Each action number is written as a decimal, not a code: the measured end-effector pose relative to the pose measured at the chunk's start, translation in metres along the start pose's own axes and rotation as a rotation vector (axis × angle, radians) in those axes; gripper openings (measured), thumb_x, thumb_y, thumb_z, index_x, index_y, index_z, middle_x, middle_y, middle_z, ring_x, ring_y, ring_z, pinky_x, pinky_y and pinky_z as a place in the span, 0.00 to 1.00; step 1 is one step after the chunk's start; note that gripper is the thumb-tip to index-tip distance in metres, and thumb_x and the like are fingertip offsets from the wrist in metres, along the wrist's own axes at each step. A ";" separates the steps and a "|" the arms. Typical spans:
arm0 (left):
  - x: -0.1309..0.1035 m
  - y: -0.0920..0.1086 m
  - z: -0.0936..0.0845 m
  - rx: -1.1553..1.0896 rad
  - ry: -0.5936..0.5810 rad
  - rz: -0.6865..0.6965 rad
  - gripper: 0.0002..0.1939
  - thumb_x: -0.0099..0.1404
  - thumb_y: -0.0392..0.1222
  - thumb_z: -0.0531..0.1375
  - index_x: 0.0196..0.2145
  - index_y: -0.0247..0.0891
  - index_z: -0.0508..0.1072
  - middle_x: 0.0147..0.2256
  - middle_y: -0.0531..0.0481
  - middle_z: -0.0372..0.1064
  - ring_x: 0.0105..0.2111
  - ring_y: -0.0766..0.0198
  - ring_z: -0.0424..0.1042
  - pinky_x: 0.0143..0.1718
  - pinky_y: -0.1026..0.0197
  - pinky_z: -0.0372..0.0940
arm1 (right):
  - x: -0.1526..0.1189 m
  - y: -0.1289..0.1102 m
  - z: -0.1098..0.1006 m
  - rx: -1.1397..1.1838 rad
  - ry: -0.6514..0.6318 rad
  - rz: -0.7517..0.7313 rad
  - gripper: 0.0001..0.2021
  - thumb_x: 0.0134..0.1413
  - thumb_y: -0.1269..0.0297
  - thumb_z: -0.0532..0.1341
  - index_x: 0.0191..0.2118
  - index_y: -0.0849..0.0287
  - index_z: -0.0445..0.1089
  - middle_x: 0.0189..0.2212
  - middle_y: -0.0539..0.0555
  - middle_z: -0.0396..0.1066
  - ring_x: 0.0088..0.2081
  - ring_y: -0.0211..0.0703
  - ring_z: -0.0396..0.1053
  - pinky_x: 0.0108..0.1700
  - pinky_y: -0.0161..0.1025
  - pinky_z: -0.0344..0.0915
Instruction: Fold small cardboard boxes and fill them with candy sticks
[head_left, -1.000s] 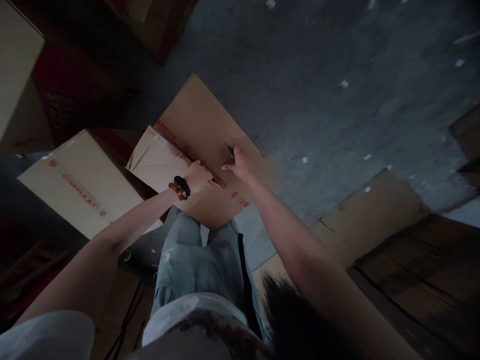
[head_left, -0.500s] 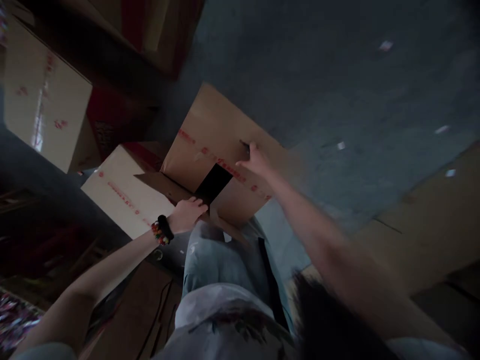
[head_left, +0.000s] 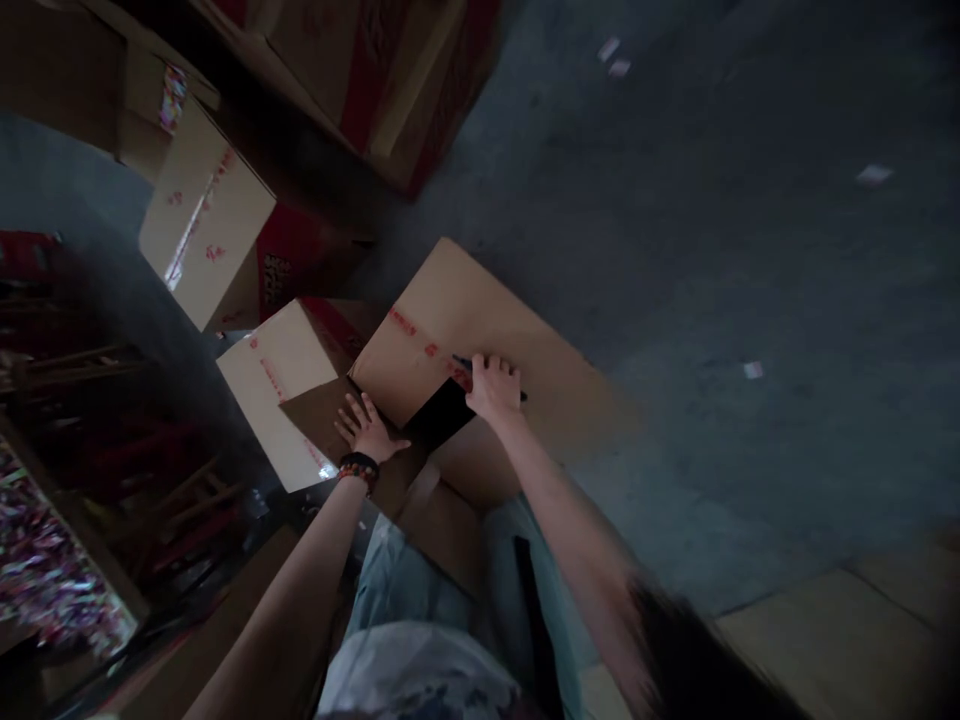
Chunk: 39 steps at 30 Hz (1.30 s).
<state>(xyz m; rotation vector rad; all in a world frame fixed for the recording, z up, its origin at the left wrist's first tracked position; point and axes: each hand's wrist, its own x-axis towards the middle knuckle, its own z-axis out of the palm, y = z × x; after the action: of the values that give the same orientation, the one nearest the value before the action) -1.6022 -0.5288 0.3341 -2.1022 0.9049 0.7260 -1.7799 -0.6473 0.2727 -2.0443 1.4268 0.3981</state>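
In front of my legs stands a brown cardboard box [head_left: 442,295] with red print, its top partly open. A dark gap shows between its flaps. My left hand [head_left: 367,430] lies with fingers spread on a side flap [head_left: 319,410] that is folded outward. Over the large far flap, close to the gap, my right hand [head_left: 495,388] is closed around a slim dark pen-like tool [head_left: 462,361]. Both ends of the tool stick out of the fist; its exact kind is unclear. A near flap [head_left: 450,535] tilts toward my legs.
Taped cartons, one near [head_left: 274,385] and one farther [head_left: 206,215], stand to the left. More red-marked cartons [head_left: 375,80] are at the top. Shiny wrapped pieces [head_left: 52,560] fill a container at lower left. Flat cardboard [head_left: 840,630] lies at lower right; paper scraps dot the floor.
My left hand has shifted from the gap's edge onto the side flap, fingers now spread. My right hand has turned and come nearer the gap with the tool. The view has swung.
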 end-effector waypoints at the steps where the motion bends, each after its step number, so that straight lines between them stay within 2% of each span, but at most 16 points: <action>1: 0.013 0.023 0.002 -0.045 0.002 -0.035 0.74 0.42 0.59 0.72 0.69 0.28 0.29 0.68 0.27 0.18 0.66 0.27 0.25 0.61 0.26 0.37 | -0.002 0.001 0.000 -0.006 -0.011 0.003 0.26 0.47 0.66 0.66 0.52 0.62 0.60 0.47 0.66 0.66 0.47 0.58 0.66 0.47 0.52 0.61; 3: 0.036 0.075 0.008 -0.142 0.072 -0.051 0.71 0.45 0.56 0.71 0.69 0.33 0.27 0.69 0.32 0.16 0.67 0.29 0.23 0.58 0.23 0.41 | -0.003 0.005 0.003 -0.014 -0.019 0.019 0.25 0.47 0.66 0.66 0.52 0.61 0.60 0.47 0.65 0.66 0.47 0.58 0.67 0.47 0.52 0.61; 5: 0.054 0.121 0.017 -0.233 0.215 -0.073 0.56 0.58 0.49 0.63 0.69 0.34 0.29 0.69 0.34 0.18 0.68 0.33 0.25 0.57 0.25 0.48 | 0.000 0.012 0.006 -0.018 -0.033 0.051 0.24 0.47 0.67 0.65 0.51 0.60 0.59 0.47 0.64 0.67 0.46 0.57 0.68 0.47 0.53 0.61; 7: 0.066 0.150 0.030 -0.287 0.341 -0.114 0.39 0.68 0.38 0.50 0.69 0.34 0.33 0.69 0.33 0.22 0.68 0.37 0.30 0.58 0.27 0.51 | 0.002 0.019 0.007 -0.022 -0.051 0.085 0.23 0.48 0.67 0.64 0.50 0.59 0.59 0.46 0.63 0.68 0.46 0.57 0.69 0.47 0.52 0.62; 9: 0.074 0.161 0.044 -0.304 0.389 -0.113 0.33 0.68 0.31 0.41 0.69 0.34 0.35 0.69 0.33 0.25 0.68 0.39 0.32 0.57 0.27 0.51 | 0.003 0.024 0.006 -0.025 -0.059 0.104 0.22 0.48 0.66 0.64 0.50 0.59 0.59 0.46 0.64 0.69 0.46 0.57 0.70 0.46 0.52 0.62; 13: 0.079 0.157 0.057 -0.314 0.398 -0.100 0.32 0.68 0.30 0.38 0.69 0.35 0.36 0.69 0.35 0.27 0.68 0.40 0.33 0.57 0.26 0.51 | -0.002 0.025 0.000 -0.016 -0.103 0.084 0.23 0.48 0.65 0.63 0.50 0.58 0.57 0.43 0.64 0.71 0.46 0.58 0.71 0.45 0.51 0.63; 19: 0.076 0.153 0.056 -0.358 0.304 -0.045 0.33 0.68 0.29 0.38 0.69 0.38 0.35 0.69 0.36 0.26 0.68 0.40 0.33 0.57 0.24 0.46 | -0.008 0.025 -0.004 0.002 -0.208 0.113 0.22 0.48 0.65 0.62 0.49 0.58 0.57 0.38 0.60 0.75 0.42 0.58 0.74 0.42 0.48 0.63; 27: 0.073 0.155 0.067 -0.427 0.296 -0.016 0.33 0.68 0.30 0.39 0.69 0.40 0.39 0.69 0.38 0.27 0.68 0.37 0.32 0.57 0.23 0.44 | -0.019 0.026 0.005 -0.017 -0.213 0.200 0.22 0.47 0.63 0.63 0.49 0.58 0.59 0.35 0.59 0.75 0.41 0.58 0.75 0.40 0.46 0.64; 32: 0.074 0.159 0.074 -0.463 0.312 -0.013 0.32 0.70 0.32 0.40 0.69 0.40 0.41 0.70 0.38 0.29 0.68 0.36 0.30 0.57 0.22 0.44 | -0.021 0.023 0.007 -0.014 -0.212 0.186 0.21 0.47 0.63 0.62 0.49 0.58 0.61 0.36 0.59 0.75 0.41 0.58 0.74 0.41 0.47 0.65; 34: 0.081 0.153 0.074 -0.485 0.296 -0.007 0.31 0.70 0.32 0.40 0.69 0.41 0.41 0.70 0.38 0.29 0.68 0.35 0.30 0.57 0.21 0.43 | -0.030 0.026 0.005 -0.010 -0.213 0.195 0.21 0.46 0.65 0.63 0.48 0.59 0.63 0.36 0.59 0.75 0.42 0.58 0.74 0.42 0.47 0.65; 37: 0.092 0.138 0.074 -0.505 0.199 0.015 0.34 0.68 0.27 0.41 0.69 0.46 0.44 0.70 0.42 0.29 0.68 0.37 0.29 0.57 0.20 0.39 | -0.051 0.040 -0.002 0.084 -0.185 0.189 0.19 0.45 0.68 0.62 0.46 0.58 0.65 0.35 0.58 0.74 0.38 0.54 0.74 0.40 0.45 0.66; 39: 0.088 0.134 0.075 -0.498 0.183 0.037 0.36 0.66 0.25 0.43 0.69 0.48 0.44 0.71 0.44 0.28 0.69 0.40 0.27 0.58 0.20 0.36 | -0.062 0.052 -0.005 0.194 -0.152 0.216 0.18 0.44 0.68 0.62 0.45 0.58 0.65 0.33 0.55 0.74 0.34 0.49 0.72 0.36 0.42 0.67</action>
<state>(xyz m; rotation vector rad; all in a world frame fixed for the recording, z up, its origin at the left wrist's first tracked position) -1.6698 -0.5681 0.1750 -2.6306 0.9313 0.8553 -1.8511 -0.6169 0.2949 -1.6772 1.5336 0.4734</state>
